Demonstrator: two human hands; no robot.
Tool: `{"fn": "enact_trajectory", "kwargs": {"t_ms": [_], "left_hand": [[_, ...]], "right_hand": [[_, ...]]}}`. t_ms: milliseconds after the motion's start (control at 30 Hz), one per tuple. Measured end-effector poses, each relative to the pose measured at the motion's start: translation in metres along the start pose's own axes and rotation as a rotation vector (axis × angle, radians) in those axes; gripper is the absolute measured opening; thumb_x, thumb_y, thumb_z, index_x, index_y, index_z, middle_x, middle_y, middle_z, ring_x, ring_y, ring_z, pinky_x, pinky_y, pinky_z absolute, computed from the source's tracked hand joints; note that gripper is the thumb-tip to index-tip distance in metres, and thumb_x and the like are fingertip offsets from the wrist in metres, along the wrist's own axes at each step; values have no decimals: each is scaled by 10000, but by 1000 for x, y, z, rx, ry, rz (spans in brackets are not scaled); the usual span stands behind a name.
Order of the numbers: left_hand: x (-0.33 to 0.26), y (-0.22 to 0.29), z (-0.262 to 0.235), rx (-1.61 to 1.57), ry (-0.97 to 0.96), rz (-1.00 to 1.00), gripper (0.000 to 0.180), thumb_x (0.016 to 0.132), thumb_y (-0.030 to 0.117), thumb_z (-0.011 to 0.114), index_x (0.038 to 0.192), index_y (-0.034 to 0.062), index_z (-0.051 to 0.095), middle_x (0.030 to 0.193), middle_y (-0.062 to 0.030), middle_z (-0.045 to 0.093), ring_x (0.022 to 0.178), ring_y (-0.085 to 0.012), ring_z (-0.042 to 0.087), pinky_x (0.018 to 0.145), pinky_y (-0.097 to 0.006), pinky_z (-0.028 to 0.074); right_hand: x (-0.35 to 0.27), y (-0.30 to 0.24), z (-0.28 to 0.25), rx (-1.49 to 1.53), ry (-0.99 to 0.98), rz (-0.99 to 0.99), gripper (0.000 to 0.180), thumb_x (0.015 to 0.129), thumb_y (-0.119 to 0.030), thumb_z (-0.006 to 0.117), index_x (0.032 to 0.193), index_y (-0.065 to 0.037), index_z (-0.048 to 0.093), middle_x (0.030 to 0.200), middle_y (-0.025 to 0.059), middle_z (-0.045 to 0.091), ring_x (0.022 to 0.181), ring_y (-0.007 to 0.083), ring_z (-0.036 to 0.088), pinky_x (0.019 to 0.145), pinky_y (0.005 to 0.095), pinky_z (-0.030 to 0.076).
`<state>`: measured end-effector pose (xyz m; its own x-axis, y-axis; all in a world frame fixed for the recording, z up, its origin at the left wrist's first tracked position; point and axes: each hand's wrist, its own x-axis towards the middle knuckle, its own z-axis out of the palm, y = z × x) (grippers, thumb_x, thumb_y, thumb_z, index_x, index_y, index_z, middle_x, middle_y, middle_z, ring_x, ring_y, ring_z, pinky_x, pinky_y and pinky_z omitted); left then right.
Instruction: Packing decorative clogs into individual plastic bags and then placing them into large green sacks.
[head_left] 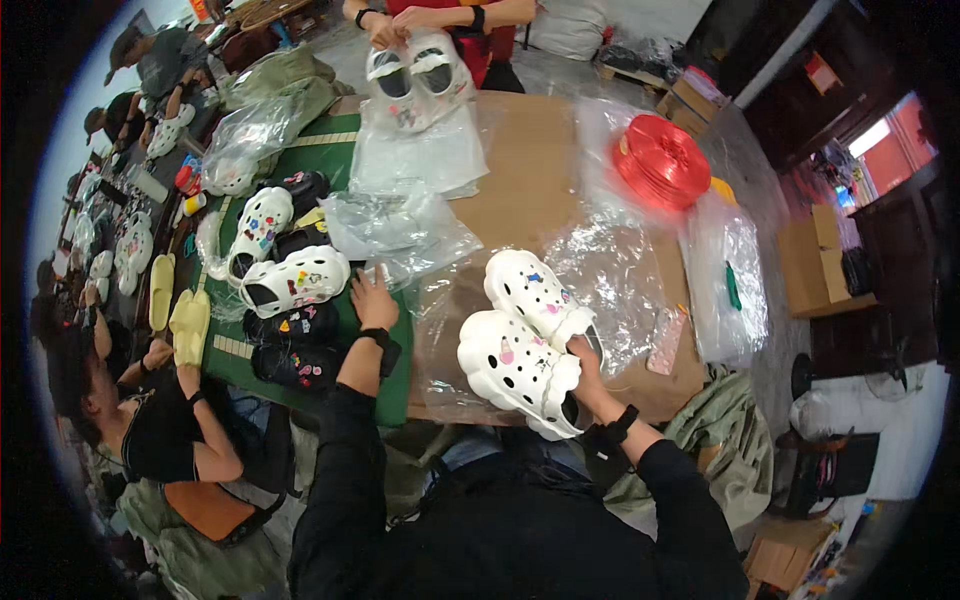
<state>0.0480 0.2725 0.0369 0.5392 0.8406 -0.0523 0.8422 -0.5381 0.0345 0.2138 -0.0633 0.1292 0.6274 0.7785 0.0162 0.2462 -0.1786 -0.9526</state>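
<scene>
My right hand [585,365] grips a pair of white clogs [525,340] with small coloured charms by their heels, over a clear plastic bag [600,270] on the brown cardboard-covered table [520,170]. My left hand [373,302] lies flat, fingers spread, on the edge of another clear plastic bag [400,235] by the green mat [340,150]. Just left of that hand lies a white clog [292,280] on its side, with black clogs [295,345] below it.
Across the table a person's hands hold a pair of white clogs [415,75] over plastic bags. A red spool [660,160] sits at the right. More white clogs [255,228] and yellow slippers [188,325] lie left. A seated person [160,420] works at my left.
</scene>
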Motion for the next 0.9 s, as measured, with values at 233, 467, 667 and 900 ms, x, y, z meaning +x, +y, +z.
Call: {"fn": "enact_trajectory", "kwargs": {"t_ms": [233, 467, 667, 900], "left_hand": [[-114, 26, -12, -511, -91, 454, 441, 668, 235, 593, 1067, 67, 508, 1123, -170, 454, 1073, -343, 392, 869, -434, 315], [-193, 4, 59, -321, -156, 503, 686, 693, 403, 587, 1293, 175, 345, 1333, -150, 302, 1227, -326, 278, 1018, -463, 157], [-194, 17, 64, -157, -79, 413, 655, 728, 298, 520, 1308, 100, 291, 1331, -183, 277, 1223, -399, 225, 1004, -488, 159], [-192, 7, 46, -75, -485, 312, 527, 733, 254, 543, 1213, 72, 425, 1284, -182, 340, 1212, -357, 256, 981, -525, 177]], "right_hand": [[50, 18, 59, 158, -53, -150, 295, 697, -8, 574, 991, 7, 559, 1046, 179, 527, 973, 317, 502, 836, 327, 385], [90, 10, 172, -34, 6, -220, 173, 722, -38, 529, 889, -19, 570, 882, 167, 523, 867, 347, 499, 735, 364, 399], [121, -7, 292, 191, 37, -167, 287, 737, -49, 528, 1020, 0, 545, 1036, 192, 541, 1004, 338, 489, 856, 347, 374], [122, -27, 297, 255, -487, -145, 759, 588, -103, 665, 1235, 11, 285, 1193, 239, 415, 1123, 357, 397, 929, 357, 338]]}}
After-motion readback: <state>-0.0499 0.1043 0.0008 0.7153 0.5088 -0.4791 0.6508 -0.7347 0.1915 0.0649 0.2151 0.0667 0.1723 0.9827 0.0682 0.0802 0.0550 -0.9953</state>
